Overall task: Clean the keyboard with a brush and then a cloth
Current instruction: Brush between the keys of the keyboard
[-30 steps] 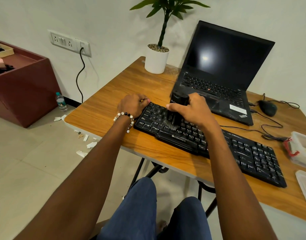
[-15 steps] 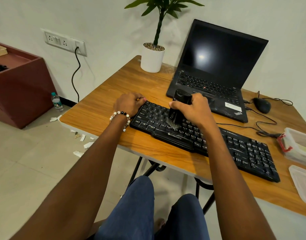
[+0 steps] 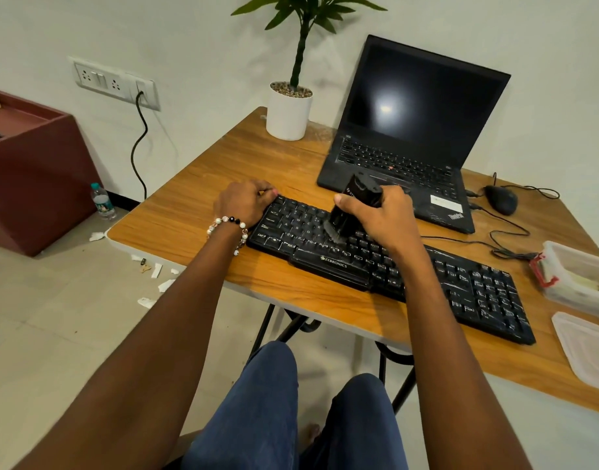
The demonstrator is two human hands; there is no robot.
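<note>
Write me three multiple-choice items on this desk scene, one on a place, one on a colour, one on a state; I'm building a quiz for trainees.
1. Where do the brush bristles rest?
A. on the keyboard keys
B. on the laptop screen
C. on the floor

2. What colour is the plant pot?
A. red
B. white
C. blue

3. What is the right hand doing?
A. lying flat
B. gripping the brush
C. holding the mouse

Answers: 1 A, bristles meet the left-side keys; 2 B, the pot is plain white; 3 B, fingers wrap the black brush body.
</note>
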